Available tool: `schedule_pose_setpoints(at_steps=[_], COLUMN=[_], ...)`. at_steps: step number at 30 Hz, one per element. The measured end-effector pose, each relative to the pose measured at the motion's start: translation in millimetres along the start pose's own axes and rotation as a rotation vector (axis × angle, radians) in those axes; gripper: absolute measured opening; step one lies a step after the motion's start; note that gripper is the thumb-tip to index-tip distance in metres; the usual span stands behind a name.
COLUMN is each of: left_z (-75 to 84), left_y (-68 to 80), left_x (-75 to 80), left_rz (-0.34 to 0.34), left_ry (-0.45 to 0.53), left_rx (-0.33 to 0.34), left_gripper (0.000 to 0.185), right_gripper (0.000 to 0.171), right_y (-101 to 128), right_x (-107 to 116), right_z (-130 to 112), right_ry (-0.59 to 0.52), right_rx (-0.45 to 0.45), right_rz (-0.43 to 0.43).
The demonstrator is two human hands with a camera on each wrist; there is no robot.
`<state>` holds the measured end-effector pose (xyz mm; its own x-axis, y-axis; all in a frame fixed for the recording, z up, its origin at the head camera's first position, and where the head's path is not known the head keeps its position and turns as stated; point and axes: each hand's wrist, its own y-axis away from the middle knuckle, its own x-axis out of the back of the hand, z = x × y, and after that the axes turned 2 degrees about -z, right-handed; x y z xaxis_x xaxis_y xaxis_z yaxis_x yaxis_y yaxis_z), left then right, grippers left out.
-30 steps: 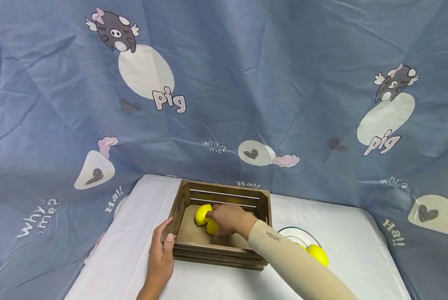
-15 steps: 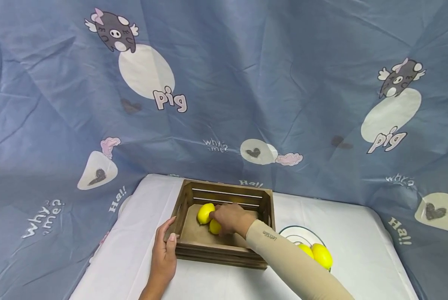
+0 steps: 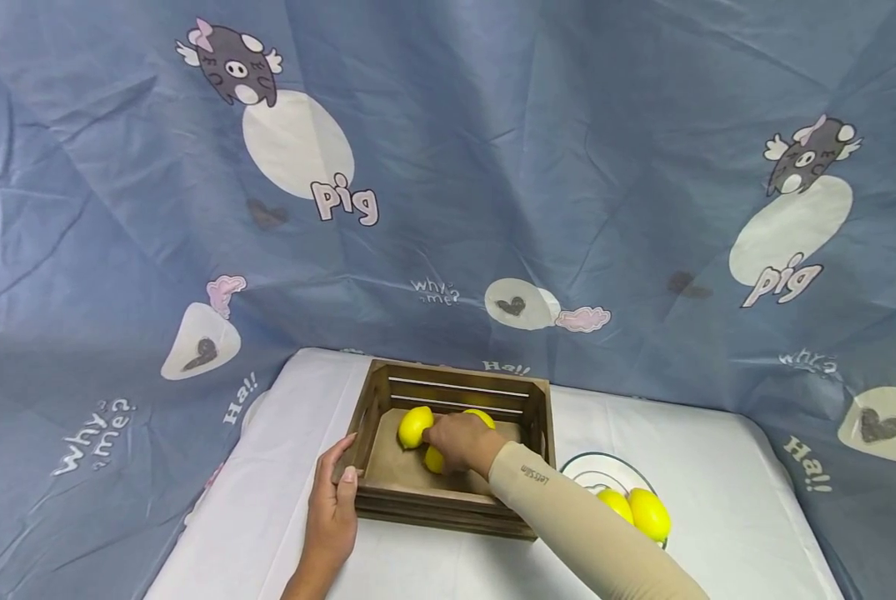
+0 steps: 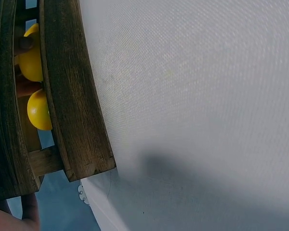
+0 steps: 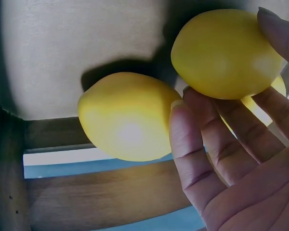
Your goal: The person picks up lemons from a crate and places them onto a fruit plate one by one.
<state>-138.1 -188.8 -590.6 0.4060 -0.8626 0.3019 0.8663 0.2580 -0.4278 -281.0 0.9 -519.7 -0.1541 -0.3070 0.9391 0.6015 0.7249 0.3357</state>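
A slatted wooden crate [image 3: 448, 512] with a brown bottom stands on the white-covered table. My left hand [image 3: 332, 504] holds its left end, thumb at the front corner and fingers along the side. Inside the crate, my right hand [image 3: 458, 442] has its thumb and fingers around a lemon [image 5: 226, 53], low over the bottom. Beside the fingertips lies a second lemon [image 5: 127, 115]. A third lemon [image 3: 480, 417] shows behind the hand, partly covered by it. Through the crate's slats, the left wrist view catches two yellow lemons [image 4: 38, 110] and part of the right hand.
Right of the crate, a white plate [image 3: 601, 467] with a dark rim carries two visible lemons [image 3: 649, 514]; the right forearm covers part of it. A blue printed cloth [image 3: 448, 167] hangs behind and at both sides of the white table [image 3: 725, 500].
My right hand has shifted slightly within the crate, and a lemon behind it has come into sight. The left hand keeps its hold on the crate. The head view has drifted a little.
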Motion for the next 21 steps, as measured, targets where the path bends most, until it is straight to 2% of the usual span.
schedule_pose_setpoints(at_steps=[6,21], left_z=[1.6,1.6], left_y=[0.1,0.9], left_x=[-0.1,0.1], left_rz=[-0.009,-0.003], left_ry=[-0.015,-0.009], left_rx=[0.005,0.012], left_gripper=[0.046,0.046], right_gripper=[0.036,0.023], right_y=[-0.8,3.7], right_x=[-1.8,2.4], right_z=[0.6,-0.4], right_ry=[-0.012,-0.062], right_rx=[-0.004,-0.023], right_rz=[-0.033,-0.062])
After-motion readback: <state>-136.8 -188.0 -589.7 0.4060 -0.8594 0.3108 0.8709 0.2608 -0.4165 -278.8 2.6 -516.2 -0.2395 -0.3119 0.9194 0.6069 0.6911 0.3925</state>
